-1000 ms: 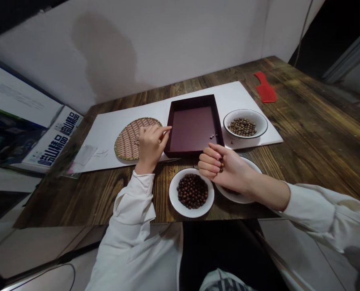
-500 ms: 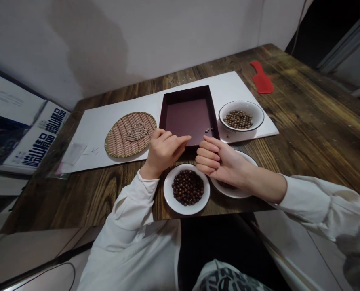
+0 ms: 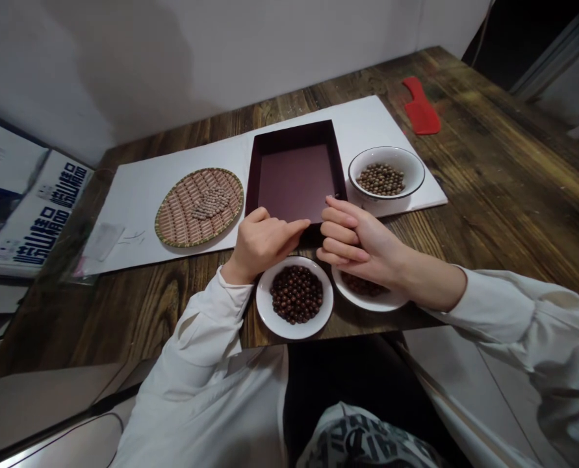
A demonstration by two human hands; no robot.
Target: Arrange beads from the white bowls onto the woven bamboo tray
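Beads (image 3: 296, 294) are kept in a bowl (image 3: 294, 333) by the tray (image 3: 289, 133) for easy reach; if the half-shut left grip (image 3: 260, 244) and right grip (image 3: 355, 237) hold any cannot be told.

A red plastic paddle (image 3: 420, 110) lies on the dark plank table (image 3: 513, 195) just beside a white paper sheet (image 3: 138, 208), with a clear plastic sleeve (image 3: 102, 242) on the sheet's left end, a white wall (image 3: 270, 45) behind, and a carton printed in blue lettering (image 3: 40, 214) off to the left.
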